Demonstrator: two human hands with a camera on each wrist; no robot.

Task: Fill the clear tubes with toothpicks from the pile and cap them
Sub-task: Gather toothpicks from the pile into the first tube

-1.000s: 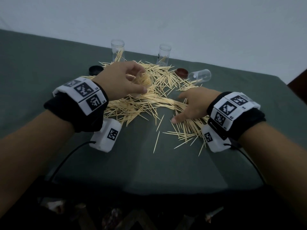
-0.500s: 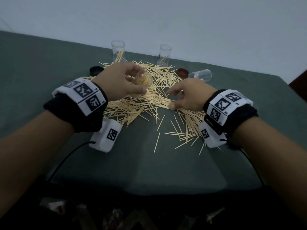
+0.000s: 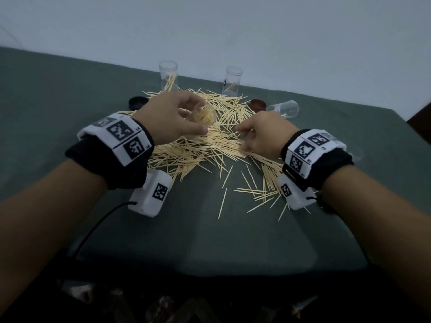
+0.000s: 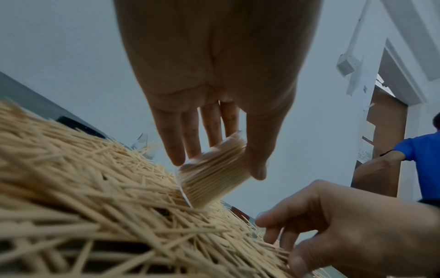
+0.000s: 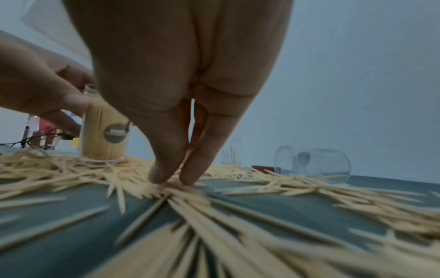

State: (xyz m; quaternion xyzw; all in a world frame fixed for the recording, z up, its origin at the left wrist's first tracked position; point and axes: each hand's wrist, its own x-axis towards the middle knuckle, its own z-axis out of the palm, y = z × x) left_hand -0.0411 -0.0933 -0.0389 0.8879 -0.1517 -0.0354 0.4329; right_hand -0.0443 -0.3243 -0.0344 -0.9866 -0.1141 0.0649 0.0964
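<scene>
Wooden toothpicks (image 3: 205, 145) litter the green cloth as my left hand (image 3: 170, 120) grips the nearly full tube (image 3: 201, 117) and my right hand (image 3: 261, 134) pinches more; a loose pinch could scatter them.

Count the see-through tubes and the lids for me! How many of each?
Clear tubes: 4 — one held, two standing at the back, one lying on its side
Lids: 2 — one black, one brown
Total: 6
</scene>
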